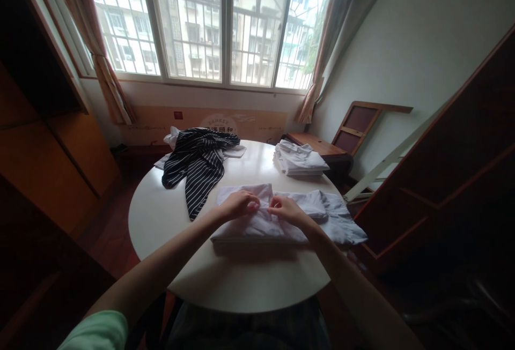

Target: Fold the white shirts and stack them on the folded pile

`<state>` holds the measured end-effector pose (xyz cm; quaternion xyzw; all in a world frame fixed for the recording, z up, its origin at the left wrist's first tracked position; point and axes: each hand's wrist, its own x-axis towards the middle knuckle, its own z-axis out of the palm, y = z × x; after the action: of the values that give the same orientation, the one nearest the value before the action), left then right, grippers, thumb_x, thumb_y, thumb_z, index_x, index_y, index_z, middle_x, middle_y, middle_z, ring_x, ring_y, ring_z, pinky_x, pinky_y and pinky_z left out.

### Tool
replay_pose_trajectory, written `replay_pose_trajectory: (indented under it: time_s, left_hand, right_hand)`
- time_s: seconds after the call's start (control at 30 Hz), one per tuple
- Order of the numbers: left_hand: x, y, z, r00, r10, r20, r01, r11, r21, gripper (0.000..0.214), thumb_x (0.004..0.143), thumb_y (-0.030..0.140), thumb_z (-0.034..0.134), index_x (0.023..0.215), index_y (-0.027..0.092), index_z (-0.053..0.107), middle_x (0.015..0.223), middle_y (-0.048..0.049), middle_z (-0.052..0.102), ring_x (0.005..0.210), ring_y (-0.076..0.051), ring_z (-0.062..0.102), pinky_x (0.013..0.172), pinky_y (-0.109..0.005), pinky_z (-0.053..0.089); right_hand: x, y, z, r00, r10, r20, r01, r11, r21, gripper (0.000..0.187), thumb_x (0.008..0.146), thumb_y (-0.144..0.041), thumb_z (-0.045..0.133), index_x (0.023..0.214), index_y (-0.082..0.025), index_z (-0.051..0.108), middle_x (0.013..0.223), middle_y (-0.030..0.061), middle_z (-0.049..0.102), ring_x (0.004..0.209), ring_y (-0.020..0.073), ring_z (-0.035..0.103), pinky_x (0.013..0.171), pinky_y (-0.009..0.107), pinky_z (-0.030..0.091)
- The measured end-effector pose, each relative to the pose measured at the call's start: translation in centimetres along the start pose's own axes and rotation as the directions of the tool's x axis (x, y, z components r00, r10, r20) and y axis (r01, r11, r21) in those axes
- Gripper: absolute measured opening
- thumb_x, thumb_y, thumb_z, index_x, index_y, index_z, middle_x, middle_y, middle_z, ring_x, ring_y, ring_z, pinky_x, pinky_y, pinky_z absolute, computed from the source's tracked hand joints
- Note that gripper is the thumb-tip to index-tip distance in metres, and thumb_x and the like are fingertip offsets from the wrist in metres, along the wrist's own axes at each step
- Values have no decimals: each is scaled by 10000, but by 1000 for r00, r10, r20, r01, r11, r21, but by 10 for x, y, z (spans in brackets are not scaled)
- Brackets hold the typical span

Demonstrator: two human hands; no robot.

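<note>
Right now, your left hand [240,204] and right hand [288,210] meet over the white garment [241,230], which lies on the near half of the counter [156,216], straight in front of you. You appear to be at the folding step, working a layer near the garment's middle. Your fingers and thumbs curl in at the cloth, close to each other but apart; whether either grip is pinched tight on it, I cannot tell.

As I judge it, the next move calls for two light, level hands — enough pull to smooth the layer without dragging what lies under it.

The garment's long axis runs left to right across you. Its squarer, folded end points to your left; its loose, rumpled end [341,224] points right, toward the counter's edge. Beyond it sit the striped cloth [195,151], far left, and the white stack [300,159], far right.
</note>
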<state>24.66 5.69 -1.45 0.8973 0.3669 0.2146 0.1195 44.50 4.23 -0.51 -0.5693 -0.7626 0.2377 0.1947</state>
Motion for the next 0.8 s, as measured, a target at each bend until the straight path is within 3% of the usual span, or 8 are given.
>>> replay_pose_trajectory:
  time_s: [0.1,0.43,0.6,0.7,0.8]
  left_hand:
    - [10,1,5,998,46,41,-49,997,62,190,777,192,518,843,201,696,848,-40,692,767,-171,618,686,-241,433]
    - [11,8,5,999,49,-20,-48,997,53,107,689,236,608,745,240,699,802,-37,680,726,-194,611,664,-261,439]
    - [12,17,9,998,56,-11,-55,993,107,154,706,151,532,621,172,659,690,-65,656,598,-170,581,593,-260,423]
    - [11,17,12,993,-7,-121,21,993,113,174,741,155,501,643,156,645,666,-63,642,582,-163,566,573,-257,413]
    - [10,18,12,950,-105,-293,117,993,22,171,780,179,483,732,157,645,721,-63,649,615,-156,570,600,-255,423]
  right_hand:
    - [-2,1,2,999,-33,-4,33,999,-28,129,697,-276,594,680,-153,632,694,28,633,674,157,564,617,242,383]
    - [-14,2,2,998,-58,18,60,990,-128,156,717,-293,588,697,-157,662,749,46,618,692,162,536,628,251,377]
    - [-17,-1,4,998,-65,14,66,989,-134,146,702,-253,562,663,-150,657,733,46,616,700,162,537,636,245,376]
    - [-15,-4,-2,998,-44,43,48,993,-104,149,697,-236,546,662,-151,664,696,34,632,664,152,546,610,233,371]
    - [-7,-4,-7,999,-30,20,32,995,-98,161,694,-232,543,697,-145,679,705,40,652,672,158,561,606,235,370]
